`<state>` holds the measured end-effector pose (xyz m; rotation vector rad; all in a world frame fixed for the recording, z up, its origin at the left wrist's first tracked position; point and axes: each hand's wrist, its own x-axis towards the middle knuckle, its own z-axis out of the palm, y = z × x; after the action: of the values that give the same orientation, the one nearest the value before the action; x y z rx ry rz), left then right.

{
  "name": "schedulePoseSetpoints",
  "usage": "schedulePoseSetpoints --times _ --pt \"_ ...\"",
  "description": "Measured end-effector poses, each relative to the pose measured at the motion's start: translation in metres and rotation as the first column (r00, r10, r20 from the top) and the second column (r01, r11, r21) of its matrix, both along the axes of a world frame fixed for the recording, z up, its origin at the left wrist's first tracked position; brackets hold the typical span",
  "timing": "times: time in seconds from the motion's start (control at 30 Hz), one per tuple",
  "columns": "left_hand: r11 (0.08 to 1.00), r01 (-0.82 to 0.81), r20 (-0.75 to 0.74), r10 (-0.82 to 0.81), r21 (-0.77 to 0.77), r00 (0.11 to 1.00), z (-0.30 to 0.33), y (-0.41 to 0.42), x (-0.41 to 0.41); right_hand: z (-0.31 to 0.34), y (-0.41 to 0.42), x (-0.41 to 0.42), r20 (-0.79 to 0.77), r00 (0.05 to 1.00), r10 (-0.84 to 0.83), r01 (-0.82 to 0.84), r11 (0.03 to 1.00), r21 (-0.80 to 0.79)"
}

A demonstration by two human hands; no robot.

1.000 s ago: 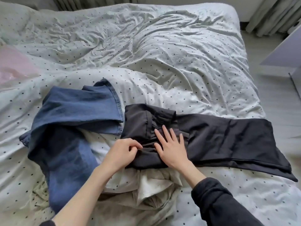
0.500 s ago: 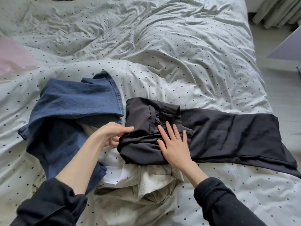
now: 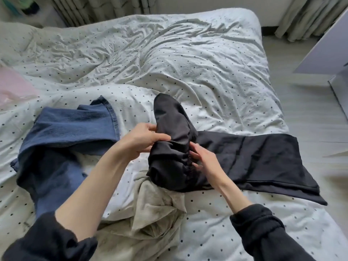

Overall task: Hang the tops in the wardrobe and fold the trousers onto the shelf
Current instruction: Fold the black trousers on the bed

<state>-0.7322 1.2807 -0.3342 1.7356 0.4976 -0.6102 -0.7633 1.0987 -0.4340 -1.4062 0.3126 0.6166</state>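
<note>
Step in hand: folding the black trousers (image 3: 254, 159) on the bed (image 3: 188, 59). The trousers lie across the near right of the bed, legs stretched flat toward the right edge, waist end bunched and raised off the cover. The left hand (image 3: 145, 137) grips the raised waist end from the left, fingers curled round the cloth. The right hand (image 3: 205, 161) holds the gathered waistband from the right, fingers curled into the elastic; how firmly it pinches cannot be told, as the frame is slightly blurred there. Blue trousers (image 3: 62, 140) lie unfolded just to the left, and a pale garment (image 3: 156, 210) lies crumpled under the waist end, at the near edge. Neither wardrobe nor shelf is in view. Judgement: the fold is at an early stage, with nothing yet stowed. The next move calls for carrying the waist end over onto the flat legs, edges kept aligned, the cloth smoothed and the pale garment left clear of the fold.
</note>
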Motion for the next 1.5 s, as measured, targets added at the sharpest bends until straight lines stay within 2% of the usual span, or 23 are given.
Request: schedulePoseSetpoints --times 0.03,0.1,0.27,0.37,0.43,0.5,0.57,0.63,0.7,0.73,0.8,0.87,0.93,1.0,1.07,1.2,1.27,1.37,1.5 --pt "0.999 0.032 0.007 -0.032 0.019 0.999 0.001 -0.025 0.003 0.004 -0.02 0.002 -0.086 0.994 -0.075 0.079 0.995 0.052" --pt "0.994 0.072 0.029 -0.074 0.078 0.997 -0.005 -0.07 0.008 0.005 -0.054 0.006 -0.168 0.972 -0.167 0.174 0.984 0.029" --pt "0.934 0.214 0.045 -0.236 0.287 0.971 -0.044 -0.169 0.009 -0.017 -0.12 0.007 -0.265 0.954 -0.137 0.141 0.99 -0.003" --pt "0.917 0.327 0.001 -0.337 0.229 0.942 -0.062 -0.199 0.003 -0.029 -0.145 0.012 -0.251 0.937 -0.244 0.226 0.969 -0.1" --pt "0.909 0.374 0.017 -0.383 0.183 0.924 -0.071 -0.202 -0.002 -0.043 -0.164 0.015 -0.278 0.907 -0.316 0.325 0.946 -0.013" --pt "0.919 0.308 0.115 -0.343 0.247 0.932 -0.081 -0.189 -0.002 -0.051 -0.179 0.012 -0.325 0.891 -0.318 0.337 0.942 0.003" --pt "0.924 0.168 0.259 -0.265 0.344 0.929 -0.093 -0.167 -0.003 -0.066 -0.189 0.009 -0.323 0.905 -0.276 0.256 0.961 -0.105" --pt "0.895 0.063 0.335 -0.229 0.441 0.914 -0.108 -0.142 -0.006 -0.072 -0.187 0.007 -0.237 0.938 -0.252 0.215 0.961 -0.172" --pt "0.864 0.024 0.263 -0.18 0.502 0.948 -0.126 -0.123 -0.013 -0.078 -0.183 0.012 -0.146 0.966 -0.213 0.171 0.952 -0.255" --pt "0.891 0.019 0.178 -0.111 0.453 0.978 -0.13 -0.118 -0.017 -0.077 -0.18 0.015 -0.112 0.974 -0.195 0.155 0.944 -0.293" --pt "0.966 -0.029 0.005 0.029 0.258 1.0 -0.136 -0.113 -0.024 -0.08 -0.176 0.023 -0.058 0.986 -0.156 0.128 0.932 -0.338" --pt "0.981 -0.066 -0.056 0.078 0.183 0.995 -0.14 -0.112 -0.025 -0.082 -0.174 0.027 -0.026 0.99 -0.138 0.115 0.903 -0.413" --pt "0.988 -0.074 -0.1 0.088 0.139 0.991 -0.141 -0.115 -0.022 -0.076 -0.173 0.022 0.045 0.996 -0.081 0.092 0.811 -0.577" --pt "0.991 -0.05 -0.147 0.068 0.122 0.987 -0.137 -0.119 -0.017 -0.068 -0.168 0.008 0.132 0.991 -0.006 0.104 0.653 -0.75" --pt "0.992 -0.042 -0.176 0.063 0.122 0.982 -0.133 -0.124 -0.013 -0.06 -0.158 -0.011 0.18 0.98 0.082 0.103 0.567 -0.817" --pt "0.993 -0.057 -0.192 0.076 0.103 0.978 -0.117 -0.132 -0.01 -0.058 -0.141 -0.026 0.045 0.961 0.272 -0.14 0.621 -0.771" --pt "0.995 -0.016 -0.17 0.032 0.096 0.985 -0.107 -0.134 -0.014 -0.053 -0.141 -0.024 -0.006 0.956 0.294 -0.214 0.678 -0.703" --pt "0.995 -0.004 -0.121 0.016 0.098 0.992 -0.077 -0.135 -0.017 -0.04 -0.14 -0.023 0.012 0.953 0.304 -0.248 0.8 -0.546" --pt "0.989 0.004 -0.048 0.003 0.15 0.999 -0.021 -0.125 -0.011 -0.02 -0.121 -0.016 0.068 0.955 0.289 -0.254 0.914 -0.316"
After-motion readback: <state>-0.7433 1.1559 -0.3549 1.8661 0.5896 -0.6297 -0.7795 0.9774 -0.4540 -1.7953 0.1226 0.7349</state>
